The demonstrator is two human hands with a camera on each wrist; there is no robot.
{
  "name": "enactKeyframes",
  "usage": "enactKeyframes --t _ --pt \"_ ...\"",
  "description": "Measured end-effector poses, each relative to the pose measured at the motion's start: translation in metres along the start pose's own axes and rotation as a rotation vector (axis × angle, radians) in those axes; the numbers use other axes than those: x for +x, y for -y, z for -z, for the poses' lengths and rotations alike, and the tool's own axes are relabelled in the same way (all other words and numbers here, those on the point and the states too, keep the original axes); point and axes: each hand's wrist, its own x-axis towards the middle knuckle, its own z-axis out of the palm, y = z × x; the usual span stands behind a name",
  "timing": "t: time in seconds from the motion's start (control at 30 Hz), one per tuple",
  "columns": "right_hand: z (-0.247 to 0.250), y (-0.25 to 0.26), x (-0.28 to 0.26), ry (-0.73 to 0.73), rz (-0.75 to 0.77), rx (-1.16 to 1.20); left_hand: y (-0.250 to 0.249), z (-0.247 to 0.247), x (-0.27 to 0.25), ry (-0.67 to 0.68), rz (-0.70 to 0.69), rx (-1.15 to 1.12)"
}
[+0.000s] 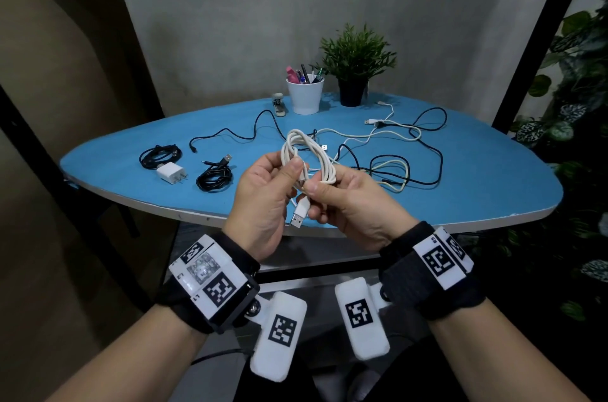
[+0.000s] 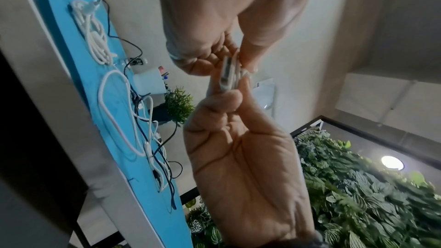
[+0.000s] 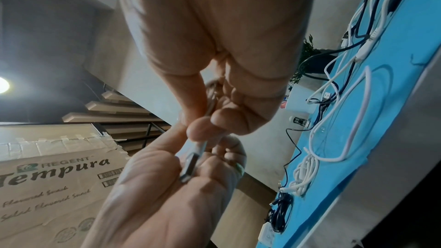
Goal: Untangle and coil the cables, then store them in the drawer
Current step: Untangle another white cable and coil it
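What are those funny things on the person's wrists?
Both arms are bare, with no sleeves. Each wrist wears a wide black band carrying white blocks printed with black square codes. The left wrist's block has a small shiny window. A rounded white pod with a code hangs under each wrist.

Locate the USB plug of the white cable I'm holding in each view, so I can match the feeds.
Head: USB plug hangs below centre, between both hands.
Left wrist: plug upper centre, edge-on, between the fingertips.
Right wrist: plug centre, over the left palm.
Shared landmark: blue table.
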Motion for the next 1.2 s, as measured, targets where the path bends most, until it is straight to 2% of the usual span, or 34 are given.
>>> enactKeyframes --t 0.13,0.33,0.4,0.47,0.6,0.83,0.97,1.1,1.2 --pt "-0.003 -0.002 0.001 -0.006 -0.015 -0.016 0.000 0.002 0.000 0.015 0.030 -0.006" --pt "0.002 -0.002 0.003 -0.030 -0.030 -0.112 0.001 0.010 0.008 0.005 -0.044 0.290" --pt "0.003 -0.003 0.005 -0.054 -0.025 -0.118 0.001 0.012 0.009 0.021 -0.003 0.337" --pt "0.005 -0.004 0.006 -0.068 -0.011 -0.108 -0.001 0.015 0.010 0.091 0.073 0.371" --pt "0.007 -0.003 0.007 -0.085 0.026 -0.109 -0.011 0.022 0.011 0.242 0.196 0.254" --pt "0.011 0.006 0.006 -0.080 0.030 -0.022 -0.010 0.037 0.013 0.405 0.269 -0.015" --pt "0.014 0.007 0.007 -0.084 0.038 0.020 -0.005 0.027 0.007 0.359 0.273 -0.072" --pt "0.021 0.007 0.008 -0.108 0.061 -0.006 -0.007 0.021 0.006 0.274 0.231 0.043" --pt "0.023 0.007 0.006 -0.111 0.090 -0.137 -0.014 0.022 0.011 0.250 0.231 0.121"
